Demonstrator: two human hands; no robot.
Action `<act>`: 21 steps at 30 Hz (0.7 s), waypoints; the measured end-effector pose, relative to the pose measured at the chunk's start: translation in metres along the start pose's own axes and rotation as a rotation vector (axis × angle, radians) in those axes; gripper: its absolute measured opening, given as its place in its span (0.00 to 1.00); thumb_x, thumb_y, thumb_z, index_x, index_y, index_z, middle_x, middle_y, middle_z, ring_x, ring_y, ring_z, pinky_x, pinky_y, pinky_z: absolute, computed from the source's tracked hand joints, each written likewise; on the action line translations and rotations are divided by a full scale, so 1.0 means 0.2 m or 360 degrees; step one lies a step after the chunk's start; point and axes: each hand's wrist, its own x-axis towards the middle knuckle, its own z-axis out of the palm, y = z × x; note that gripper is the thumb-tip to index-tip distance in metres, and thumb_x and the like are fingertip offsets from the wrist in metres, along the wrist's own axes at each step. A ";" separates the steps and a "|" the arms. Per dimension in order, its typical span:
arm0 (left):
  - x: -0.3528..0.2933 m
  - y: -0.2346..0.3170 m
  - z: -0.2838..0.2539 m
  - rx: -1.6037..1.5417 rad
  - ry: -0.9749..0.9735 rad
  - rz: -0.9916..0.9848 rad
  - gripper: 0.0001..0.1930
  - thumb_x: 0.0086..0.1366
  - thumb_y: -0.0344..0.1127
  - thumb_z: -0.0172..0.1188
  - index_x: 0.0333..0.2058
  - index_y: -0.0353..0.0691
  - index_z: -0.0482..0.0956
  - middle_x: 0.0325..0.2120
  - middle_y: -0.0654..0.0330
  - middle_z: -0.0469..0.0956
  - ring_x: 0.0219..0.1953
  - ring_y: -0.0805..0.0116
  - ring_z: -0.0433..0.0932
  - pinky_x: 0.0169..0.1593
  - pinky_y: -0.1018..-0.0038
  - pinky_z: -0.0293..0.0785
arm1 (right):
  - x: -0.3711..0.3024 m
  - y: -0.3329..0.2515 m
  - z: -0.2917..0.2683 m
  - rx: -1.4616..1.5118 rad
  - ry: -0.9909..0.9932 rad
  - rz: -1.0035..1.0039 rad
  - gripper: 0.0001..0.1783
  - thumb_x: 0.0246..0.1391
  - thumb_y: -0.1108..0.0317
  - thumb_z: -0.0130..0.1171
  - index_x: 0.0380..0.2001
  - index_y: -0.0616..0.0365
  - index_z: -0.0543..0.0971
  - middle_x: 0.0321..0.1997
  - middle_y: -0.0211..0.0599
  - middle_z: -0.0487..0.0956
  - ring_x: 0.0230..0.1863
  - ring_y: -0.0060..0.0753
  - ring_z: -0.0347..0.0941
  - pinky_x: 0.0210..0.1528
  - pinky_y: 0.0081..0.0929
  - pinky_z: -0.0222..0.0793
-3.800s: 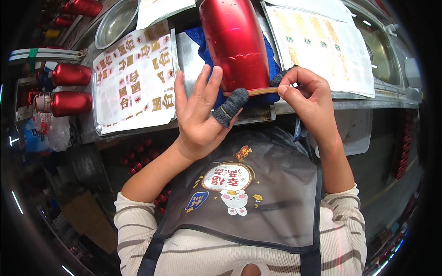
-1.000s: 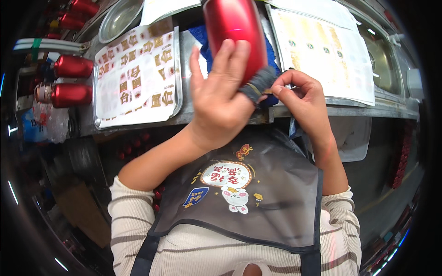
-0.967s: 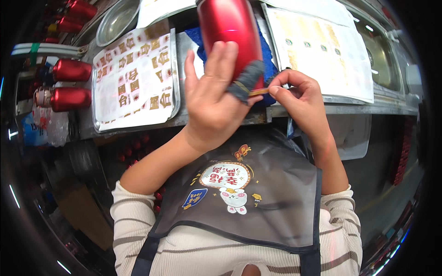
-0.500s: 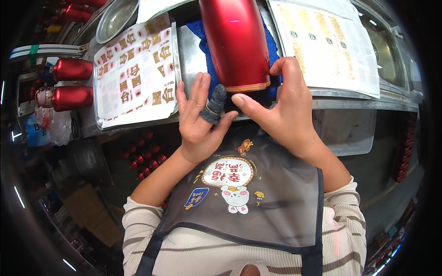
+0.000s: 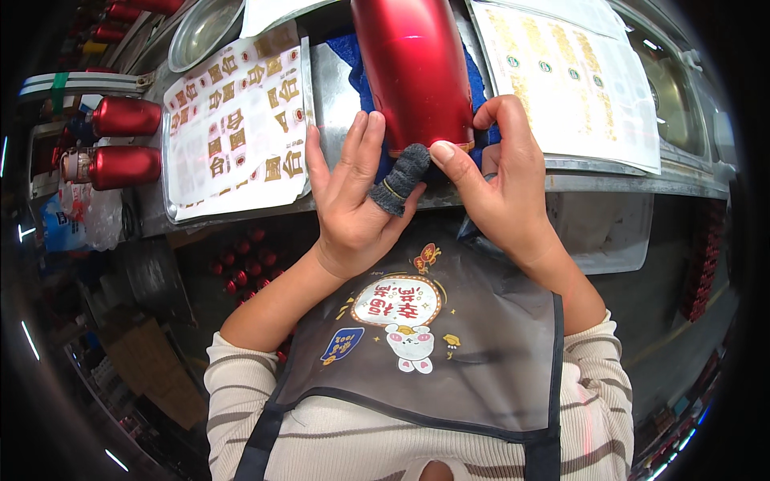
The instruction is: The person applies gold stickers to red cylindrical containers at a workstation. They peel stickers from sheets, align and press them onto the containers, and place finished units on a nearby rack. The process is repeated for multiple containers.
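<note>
A glossy red bottle (image 5: 417, 72) lies on a blue cloth (image 5: 480, 84), its gold-banded end toward me. My right hand (image 5: 509, 180) is at that end, thumb tip on the gold band and bent index finger against the right side. My left hand (image 5: 353, 184) has its fingers spread just left of the band. A grey knitted finger cover (image 5: 401, 178) sits on its index finger, and the tip of the cover reaches the bottle's end, close to my right thumb. The left thumb is partly behind the cover.
To the left lies a tray with a sheet of gold stickers (image 5: 233, 120); to the right, another sticker sheet (image 5: 553, 80). Two red bottles (image 5: 127, 167) lie past the left tray. A metal bowl (image 5: 200, 36) stands at the back left. A translucent bin (image 5: 601, 228) is below the table edge.
My left hand has moved right and up, bringing the covered finger onto the bottle's end. My right thumb has shifted slightly right and up onto the gold band.
</note>
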 end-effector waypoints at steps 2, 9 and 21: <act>0.01 0.00 -0.01 0.0044 -0.0007 0.0030 0.19 0.47 0.28 0.73 0.40 0.38 0.83 0.64 0.38 0.65 0.62 0.39 0.70 0.66 0.36 0.44 | 0.00 0.01 0.00 0.0050 -0.0002 -0.0030 0.21 0.51 0.61 0.68 0.35 0.63 0.68 0.32 0.43 0.70 0.30 0.41 0.68 0.34 0.33 0.67; 0.11 0.06 -0.01 0.0120 0.0001 0.0086 0.24 0.48 0.28 0.74 0.47 0.43 0.84 0.65 0.37 0.63 0.64 0.40 0.68 0.66 0.36 0.45 | -0.01 0.04 -0.05 0.0391 -0.0133 0.0207 0.11 0.58 0.70 0.60 0.39 0.64 0.70 0.33 0.37 0.71 0.22 0.19 0.64 0.27 0.20 0.61; 0.08 -0.02 0.05 -0.0721 0.0088 -0.0452 0.35 0.57 0.30 0.70 0.63 0.31 0.67 0.65 0.40 0.64 0.69 0.49 0.62 0.71 0.50 0.47 | -0.05 0.02 0.00 -0.0107 0.0101 -0.0353 0.25 0.48 0.62 0.69 0.44 0.63 0.71 0.38 0.41 0.72 0.31 0.37 0.66 0.31 0.31 0.64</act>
